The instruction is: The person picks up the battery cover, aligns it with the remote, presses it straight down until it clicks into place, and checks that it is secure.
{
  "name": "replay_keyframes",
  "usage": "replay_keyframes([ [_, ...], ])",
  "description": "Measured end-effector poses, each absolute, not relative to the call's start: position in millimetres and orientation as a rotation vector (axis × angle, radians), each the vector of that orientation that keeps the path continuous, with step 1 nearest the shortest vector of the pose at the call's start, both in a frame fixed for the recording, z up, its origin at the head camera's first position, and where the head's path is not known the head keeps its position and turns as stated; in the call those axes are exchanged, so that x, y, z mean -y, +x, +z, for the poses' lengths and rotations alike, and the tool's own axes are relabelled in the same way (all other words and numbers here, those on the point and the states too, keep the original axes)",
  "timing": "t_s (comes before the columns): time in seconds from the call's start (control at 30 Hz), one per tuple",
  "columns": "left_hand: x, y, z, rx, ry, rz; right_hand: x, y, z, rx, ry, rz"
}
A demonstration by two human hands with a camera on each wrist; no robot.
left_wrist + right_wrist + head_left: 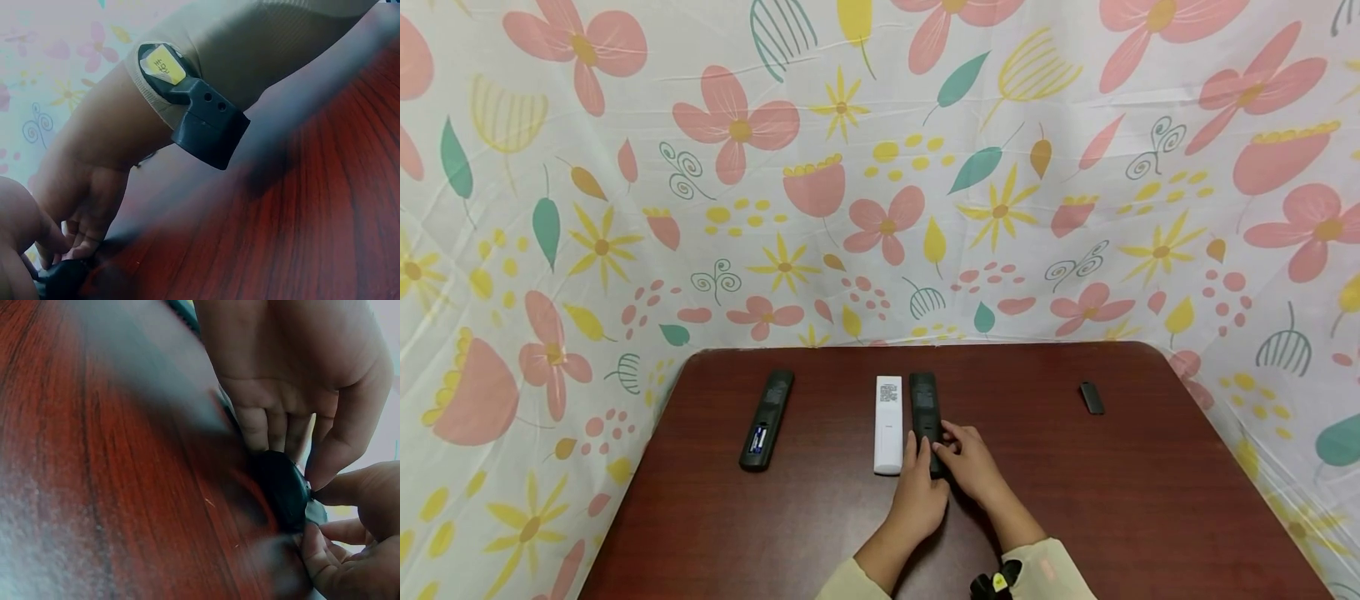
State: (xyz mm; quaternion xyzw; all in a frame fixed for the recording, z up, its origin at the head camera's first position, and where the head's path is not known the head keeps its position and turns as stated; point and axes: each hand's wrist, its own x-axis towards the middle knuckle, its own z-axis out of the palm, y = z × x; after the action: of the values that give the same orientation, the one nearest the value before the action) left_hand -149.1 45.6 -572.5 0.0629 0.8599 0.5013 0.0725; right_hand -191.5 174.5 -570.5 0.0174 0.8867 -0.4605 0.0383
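A black remote control (pixel 925 398) lies back-side up on the brown table, its near end between both hands. My left hand (pixel 919 493) holds that near end, fingers along its left side; part of the remote is hidden under it. From the right, my right hand (pixel 976 468) grips the remote's edge with bent fingers. In the right wrist view, thumb and fingers of both hands meet at the dark remote end (pixel 282 487). Just left lies a white remote control (pixel 888 425), face down and untouched.
Farther left on the table (pixel 820 533) lies another black remote (pixel 767 421), its battery compartment open with a battery showing. A small black battery cover (pixel 1092 398) lies at the right. A flowered cloth (pixel 880 208) hangs behind the table's back edge.
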Motion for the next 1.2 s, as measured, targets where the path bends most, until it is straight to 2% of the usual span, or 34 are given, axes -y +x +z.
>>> replay_keyframes([
  [1.2,-20,-152,-542,-2.508,0.146,1.827,-176,-186,-558,-2.583,0.174,-1.710],
])
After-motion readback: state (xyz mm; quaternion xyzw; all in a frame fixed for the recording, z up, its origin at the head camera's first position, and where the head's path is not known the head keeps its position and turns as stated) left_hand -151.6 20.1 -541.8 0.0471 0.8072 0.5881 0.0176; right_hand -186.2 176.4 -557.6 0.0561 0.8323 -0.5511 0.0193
